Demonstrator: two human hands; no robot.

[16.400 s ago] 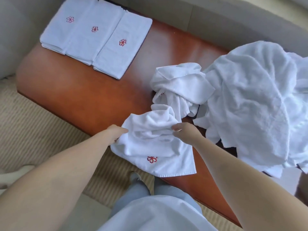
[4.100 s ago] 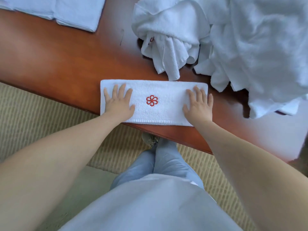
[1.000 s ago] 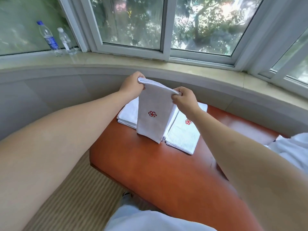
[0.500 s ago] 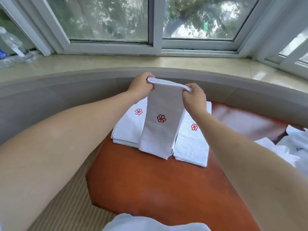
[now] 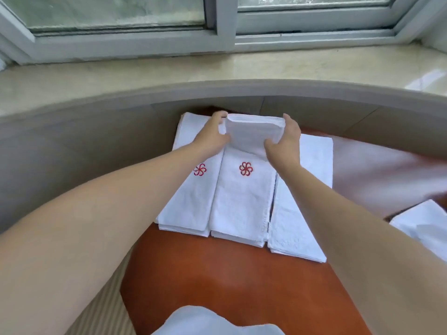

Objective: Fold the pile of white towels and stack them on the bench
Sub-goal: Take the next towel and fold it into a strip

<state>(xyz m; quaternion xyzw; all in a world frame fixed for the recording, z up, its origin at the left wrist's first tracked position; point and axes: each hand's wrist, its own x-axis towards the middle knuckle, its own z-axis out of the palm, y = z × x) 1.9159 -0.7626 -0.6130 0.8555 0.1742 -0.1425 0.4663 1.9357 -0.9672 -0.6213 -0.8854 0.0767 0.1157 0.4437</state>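
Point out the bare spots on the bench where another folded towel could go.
Bare wood lies on the bench in front of the three folded stacks, and to the right between the right stack and the loose towels. The far end is crowded: both hands, left hand and right hand, hold a towel over the middle stack.

Plain white terry towels each carry a red embroidered pinwheel flower. The glossy wooden bench is reddish-brown. The stone window sill is mottled cream; the window frame is pale grey.
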